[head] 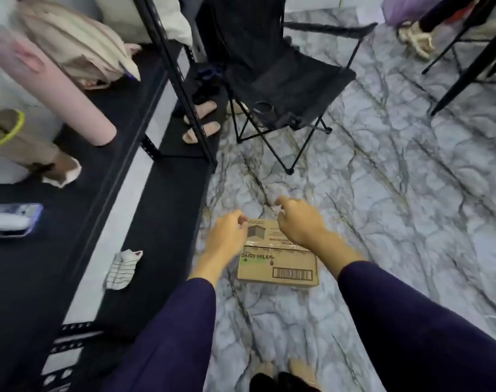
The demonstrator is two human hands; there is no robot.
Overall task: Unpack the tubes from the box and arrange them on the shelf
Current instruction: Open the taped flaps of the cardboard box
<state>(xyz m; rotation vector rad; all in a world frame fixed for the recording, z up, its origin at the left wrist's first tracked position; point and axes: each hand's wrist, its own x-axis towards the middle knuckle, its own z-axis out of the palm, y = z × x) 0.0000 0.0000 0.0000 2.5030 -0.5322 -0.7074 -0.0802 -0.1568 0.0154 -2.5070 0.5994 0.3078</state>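
While the box [278, 254] sits closed on the marble floor [396, 193], both hands reach down over its top from the head camera's view. Its flaps are taped flat and the near side shows a printed name and a barcode; no tubes can be seen. The left hand [227, 236] is at the box's left top edge, fingers curled with the tips at the cardboard, though blur makes it hard to say whether this grip truly pinches the edge. The right hand [299, 223] hovers over the far right corner, fingers loosely bent, the grip released with nothing in it. Both arms wear dark purple sleeves. Left of the box stands the black shelf [145, 222], its lower board bearing a striped sock [122, 268]. A folding chair [286, 89] stands well beyond the box.
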